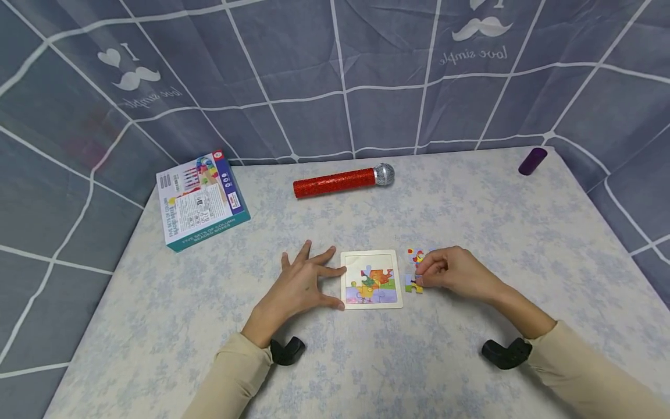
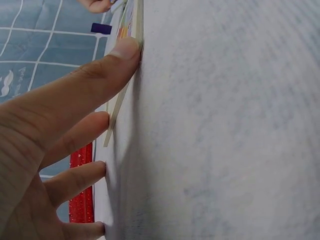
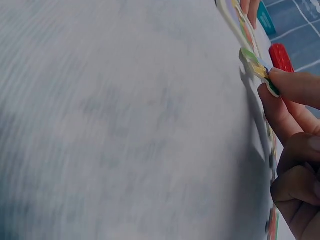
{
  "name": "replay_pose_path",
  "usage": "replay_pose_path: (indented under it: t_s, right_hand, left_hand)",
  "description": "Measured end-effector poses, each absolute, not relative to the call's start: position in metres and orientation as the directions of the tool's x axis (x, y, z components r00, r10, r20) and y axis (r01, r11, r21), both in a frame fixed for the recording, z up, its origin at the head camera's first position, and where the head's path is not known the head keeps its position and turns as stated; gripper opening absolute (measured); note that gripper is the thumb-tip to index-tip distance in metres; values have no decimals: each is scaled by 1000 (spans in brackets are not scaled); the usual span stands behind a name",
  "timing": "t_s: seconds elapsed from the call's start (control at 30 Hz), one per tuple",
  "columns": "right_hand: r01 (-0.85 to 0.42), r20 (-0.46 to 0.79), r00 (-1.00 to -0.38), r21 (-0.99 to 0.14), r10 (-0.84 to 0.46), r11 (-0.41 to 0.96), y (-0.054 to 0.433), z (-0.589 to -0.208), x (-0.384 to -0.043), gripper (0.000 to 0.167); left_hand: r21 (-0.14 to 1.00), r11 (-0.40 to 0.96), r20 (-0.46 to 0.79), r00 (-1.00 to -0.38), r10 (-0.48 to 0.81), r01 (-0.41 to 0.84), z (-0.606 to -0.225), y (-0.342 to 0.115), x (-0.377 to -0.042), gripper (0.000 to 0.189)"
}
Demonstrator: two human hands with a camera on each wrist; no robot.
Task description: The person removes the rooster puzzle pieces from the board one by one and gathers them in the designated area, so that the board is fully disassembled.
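Observation:
A square puzzle board (image 1: 369, 252) with a pale raised rim lies flat on the table, partly filled with joined colourful pieces (image 1: 373, 291) along its lower and right parts. My left hand (image 1: 298, 286) rests at the board's left side with fingers spread, its thumb and index fingertip touching the rim. Just past the right rim, my right hand (image 1: 458, 273) pinches a green, yellow and purple puzzle piece (image 3: 257, 69) between thumb and fingers, raised and tilted in the right wrist view. Other loose pieces (image 1: 417, 256) lie beside the right hand, partly hidden by it.
A red glittery microphone (image 1: 335, 183) with a silver head lies behind the board. At the back left sits a boxed bead set (image 1: 201, 201); at the far right corner lies a dark purple cylinder (image 1: 533, 161). A grey-blue curtain (image 1: 314, 70) hangs behind the table.

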State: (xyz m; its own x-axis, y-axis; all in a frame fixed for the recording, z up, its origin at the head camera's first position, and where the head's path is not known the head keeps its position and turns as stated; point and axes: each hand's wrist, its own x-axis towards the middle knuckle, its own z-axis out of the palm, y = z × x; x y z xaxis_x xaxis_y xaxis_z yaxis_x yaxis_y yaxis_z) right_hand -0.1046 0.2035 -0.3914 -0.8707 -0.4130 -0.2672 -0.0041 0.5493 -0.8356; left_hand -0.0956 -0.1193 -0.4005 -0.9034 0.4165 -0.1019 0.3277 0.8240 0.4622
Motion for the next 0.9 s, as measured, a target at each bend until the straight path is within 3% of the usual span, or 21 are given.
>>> replay_pose_path:
  t_s: [0.4,0.9]
  right_hand:
    - [-69,-188,-928,-761,-321,645,205,-395,-103,10]
    - [-84,-176,-950,-652,-258,754,201,-389,-103,9]
  left_hand:
    - [443,833,-95,-907,411,332,-401,-119,-95,72]
    - [433,831,-89,-901,425,350,-399,-119,-97,72]
